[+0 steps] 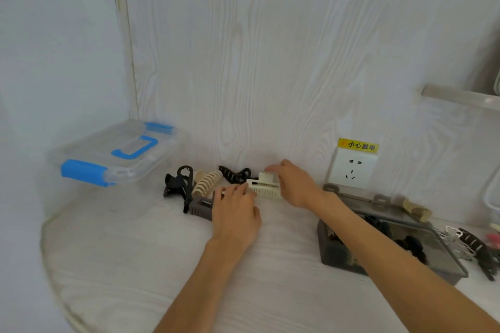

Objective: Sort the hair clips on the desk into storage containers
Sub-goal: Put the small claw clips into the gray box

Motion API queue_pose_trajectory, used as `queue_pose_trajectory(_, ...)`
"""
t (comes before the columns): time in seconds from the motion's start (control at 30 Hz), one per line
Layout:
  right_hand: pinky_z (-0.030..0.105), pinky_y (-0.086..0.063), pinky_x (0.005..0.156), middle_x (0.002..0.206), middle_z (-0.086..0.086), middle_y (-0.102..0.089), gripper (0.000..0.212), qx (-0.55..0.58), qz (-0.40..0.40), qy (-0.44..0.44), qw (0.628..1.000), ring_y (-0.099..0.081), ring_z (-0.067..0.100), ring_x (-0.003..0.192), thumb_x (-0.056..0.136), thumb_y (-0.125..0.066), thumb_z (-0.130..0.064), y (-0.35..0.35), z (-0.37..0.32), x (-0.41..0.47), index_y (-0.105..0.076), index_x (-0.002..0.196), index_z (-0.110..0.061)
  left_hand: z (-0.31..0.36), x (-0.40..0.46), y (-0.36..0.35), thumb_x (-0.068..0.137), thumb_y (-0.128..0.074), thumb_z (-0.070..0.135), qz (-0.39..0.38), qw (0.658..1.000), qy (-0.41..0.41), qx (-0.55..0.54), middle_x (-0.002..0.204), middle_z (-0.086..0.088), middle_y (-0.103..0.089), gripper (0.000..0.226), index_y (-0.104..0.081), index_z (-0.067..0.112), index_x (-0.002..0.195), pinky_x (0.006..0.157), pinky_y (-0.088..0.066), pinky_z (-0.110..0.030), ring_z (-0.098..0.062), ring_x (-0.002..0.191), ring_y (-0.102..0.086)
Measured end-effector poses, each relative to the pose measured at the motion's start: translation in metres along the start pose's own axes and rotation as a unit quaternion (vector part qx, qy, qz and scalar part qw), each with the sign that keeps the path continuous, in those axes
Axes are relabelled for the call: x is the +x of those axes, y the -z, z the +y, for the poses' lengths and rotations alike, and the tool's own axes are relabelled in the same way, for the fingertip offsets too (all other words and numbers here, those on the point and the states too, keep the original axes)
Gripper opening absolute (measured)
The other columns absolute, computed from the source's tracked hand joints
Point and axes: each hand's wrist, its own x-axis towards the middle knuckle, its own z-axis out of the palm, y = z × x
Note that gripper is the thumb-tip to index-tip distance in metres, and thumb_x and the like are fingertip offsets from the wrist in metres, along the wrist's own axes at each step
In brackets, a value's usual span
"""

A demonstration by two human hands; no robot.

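Gripping the cream rectangular clip (266, 189): right hand (296, 185) has fingers curled round its right end, thumb up top, clip sits at the back of the desk (135, 265) close to the wall. Left hand (235, 215) lies palm-down, fingers curled over the right end of the grey-brown rectangular clip (200, 206); can't tell whether it actually grips or just rests on it. Fingertips of both hands nearly meet at the cream clip's left end.

Loose pile to the left of the hands: black claw clip (178, 186), beige ribbed claw clip (207, 182) just beside it, another black clip (234, 173) against the wall behind.

Clear storage box with blue latches (113, 155) far left, lid on, well apart from the hands. Smoky grey container (389, 240) on the right, lid open, dark items inside, partly under the right forearm. More clips (470, 246) lie on the desk past it at the right edge.

Wall socket (351, 169) with yellow warning label (358, 145) behind the grey container.
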Motion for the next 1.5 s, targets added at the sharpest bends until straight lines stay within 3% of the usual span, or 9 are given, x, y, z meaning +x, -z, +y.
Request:
queue_pose_trajectory(0.27,0.018,-0.042,0.075,0.092,-0.009,-0.043,0.050,0.080,-0.164,0.054,0.982,-0.051,0.011,0.088,0.091,-0.049,-0.004,0.020,-0.001,-0.029,-0.041,0.136,-0.025,-0.023,0.001,0.023,0.092,-0.046,0.013,0.171,0.965,0.145,-0.140,0.110,0.000,-0.066,0.028,-0.066,0.017,0.110,0.097,-0.038,-0.035,-0.018,0.105,-0.056)
queue_pose_trajectory(0.37,0.014,-0.048,0.060,0.095,-0.006,-0.048,0.051,0.131,-0.254,0.024,0.958,-0.057,0.006,0.070,0.091,-0.044,0.004,0.042,-0.002,-0.042,-0.045,0.133,-0.024,-0.017,0.000,0.027,0.092,-0.048,0.018,0.125,0.977,0.094,-0.147,0.106,0.001,-0.067,0.028,-0.066,0.022,0.112,0.094,-0.043,-0.036,-0.018,0.100,-0.058)
queue_pose_trajectory(0.57,0.025,-0.056,0.073,0.097,0.009,-0.061,0.021,0.208,-0.032,-0.028,0.977,-0.065,0.018,0.071,0.089,-0.056,-0.007,0.041,-0.007,-0.004,-0.065,0.107,-0.013,0.001,-0.008,0.016,0.095,-0.040,0.041,-0.078,0.994,-0.021,-0.072,0.093,0.005,-0.069,0.031,-0.067,0.026,0.102,0.079,-0.048,-0.029,-0.014,0.083,-0.062)
queue_pose_trajectory(0.83,0.025,-0.045,0.070,0.099,0.015,-0.065,0.023,0.197,-0.094,-0.080,0.973,-0.054,0.018,0.081,0.093,-0.044,-0.008,-0.019,-0.033,0.037,-0.064,0.103,-0.008,-0.012,-0.008,0.022,0.090,-0.047,0.034,0.005,0.994,0.072,-0.085,0.095,0.005,-0.069,0.025,-0.065,0.027,0.106,0.091,-0.043,-0.032,-0.014,0.090,-0.060)
queue_pose_trajectory(0.9,0.020,-0.042,0.058,0.085,0.009,-0.060,0.015,0.228,-0.114,-0.079,0.964,-0.053,0.016,0.072,0.094,-0.048,-0.016,-0.018,-0.033,0.037,-0.061,0.095,-0.009,-0.014,-0.007,0.023,0.088,-0.049,0.030,0.029,0.991,0.096,-0.088,0.099,0.007,-0.068,0.025,-0.064,0.028,0.108,0.089,-0.045,-0.033,-0.013,0.091,-0.060)
queue_pose_trajectory(1.07,0.018,-0.044,0.066,0.100,0.007,-0.062,0.026,0.181,-0.110,-0.048,0.976,-0.057,0.018,0.090,0.081,-0.068,-0.015,-0.024,-0.029,0.037,-0.066,0.106,-0.010,-0.018,-0.007,0.025,0.088,-0.050,0.018,0.033,0.988,0.123,-0.092,0.099,0.005,-0.069,0.027,-0.065,0.027,0.108,0.082,-0.050,-0.034,-0.015,0.090,-0.063)
queue_pose_trajectory(1.2,0.023,-0.048,0.080,0.108,0.011,-0.067,0.024,0.132,-0.112,-0.016,0.985,-0.063,0.021,0.096,0.080,-0.069,-0.010,-0.009,-0.022,0.025,-0.070,0.103,-0.009,-0.020,-0.005,0.023,0.084,-0.053,0.007,0.070,0.987,0.109,-0.090,0.105,0.007,-0.068,0.033,-0.065,0.027,0.108,0.085,-0.047,-0.032,-0.013,0.096,-0.062)
queue_pose_trajectory(1.37,0.018,-0.046,0.070,0.091,-0.002,-0.062,0.016,0.174,-0.034,0.004,0.984,-0.057,-0.005,0.059,0.087,-0.060,-0.010,0.059,0.017,-0.039,-0.069,0.100,-0.012,-0.009,-0.005,0.020,0.080,-0.056,0.000,0.107,0.985,0.040,-0.133,0.097,0.008,-0.069,0.034,-0.068,0.023,0.100,0.082,-0.049,-0.034,-0.015,0.089,-0.062)
queue_pose_trajectory(1.5,0.017,-0.051,0.070,0.102,-0.008,-0.066,0.016,0.203,-0.049,-0.024,0.978,-0.062,0.012,0.073,0.088,-0.061,-0.016,0.099,0.059,-0.121,-0.068,0.102,-0.016,0.009,-0.008,0.019,0.080,-0.062,0.003,0.126,0.982,-0.037,-0.134,0.092,0.002,-0.070,0.025,-0.069,0.019,0.098,0.080,-0.047,-0.037,-0.022,0.085,-0.064)
